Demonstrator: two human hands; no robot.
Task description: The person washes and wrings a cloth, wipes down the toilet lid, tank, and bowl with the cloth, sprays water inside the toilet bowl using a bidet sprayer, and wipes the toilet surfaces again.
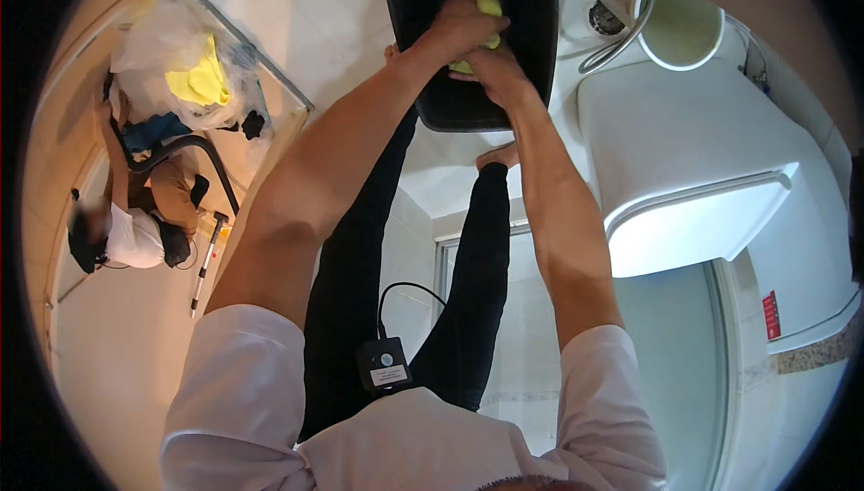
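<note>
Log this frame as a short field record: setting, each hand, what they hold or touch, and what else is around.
setting: tiled bathroom seen from a head camera looking down
left hand: pressed on a yellow cloth inside a black rectangular plastic basin
right hand: gripping the lower part of the same cloth in the basin
basin state: wet, water glints near its far rim
nearby: white toilet cistern at right
other person: seated in a mirror-like panel at left

I see pale floor tiles (pixel 297 5) at twelve o'clock, a white toilet (pixel 702 158) at three, a glass partition (pixel 666 347) at five, beige wall (pixel 63 113) at nine.
</note>
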